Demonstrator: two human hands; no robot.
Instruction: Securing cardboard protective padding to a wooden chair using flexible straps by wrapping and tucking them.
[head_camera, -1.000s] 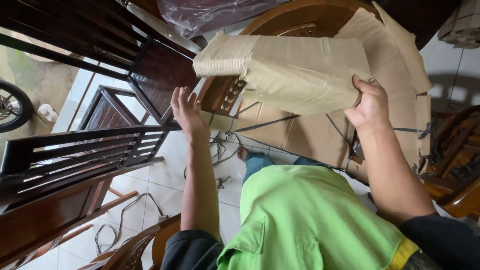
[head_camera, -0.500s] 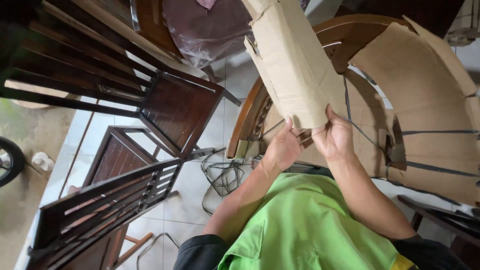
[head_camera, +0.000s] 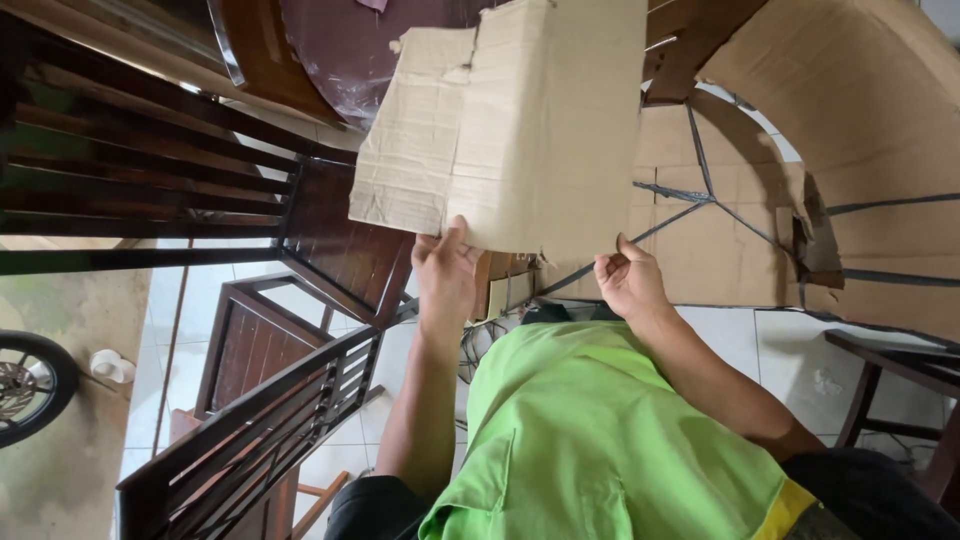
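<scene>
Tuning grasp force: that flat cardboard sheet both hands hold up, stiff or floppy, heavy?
Cardboard sheet probably fairly stiff: it stands flat above the left hand and right hand gripping its lower edge. Creases and a torn edge suggest it bends easily. Likely light.

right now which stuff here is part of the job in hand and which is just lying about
In hand:
cardboard sheet, gripped at its lower edge by left hand and right hand
cardboard-wrapped furniture behind it

Lying about:
dark wooden chairs
wheel
white roll on the floor
loose strapping

Dark wooden chairs (head_camera: 330, 250), tiled floor (head_camera: 760, 345)
</scene>
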